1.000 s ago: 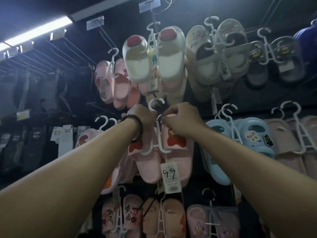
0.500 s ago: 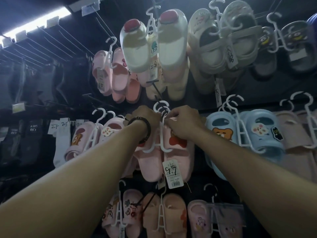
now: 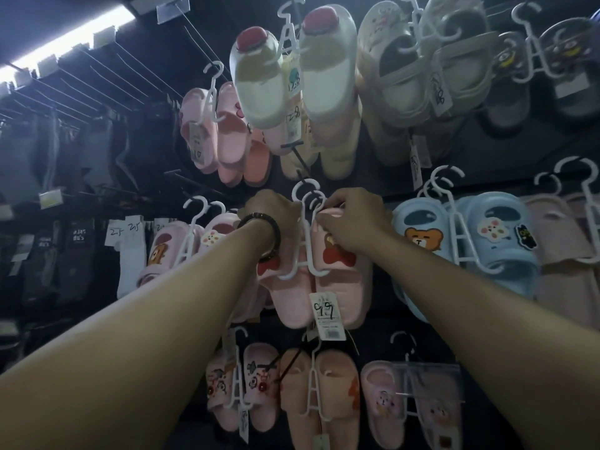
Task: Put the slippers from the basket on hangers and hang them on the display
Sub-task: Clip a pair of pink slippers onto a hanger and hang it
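Far left racks: dark socks (image 3: 78,241) hung in rows under a bright strip light (image 3: 69,35); their print was too dim to read.
Left hand: the left hand (image 3: 271,211), with a dark bead bracelet (image 3: 259,230) at the wrist, was closed on the left side of the white plastic hanger (image 3: 306,241); its fingers were hidden behind the hand.
Pink slippers: the pink slippers (image 3: 328,271), soft-looking with a red bow on each, sat on that hanger at the middle of the display wall, toes down, partly covered by both wrists.
Hook: the hanger's curled top (image 3: 306,193) was at a thin black peg (image 3: 300,160); whether it was fully seated could not be told.
Price tag: a white paper tag (image 3: 326,316) dangled below, handwritten "9.9".
Right hand: the right hand (image 3: 355,219) pinched the top edge of the right slipper beside the hook.
Above: white slippers with red spots (image 3: 292,76), smooth and chunky, cut off at the top edge.
Right: blue rubbery slippers (image 3: 467,241) with a bear charm on a white hanger.
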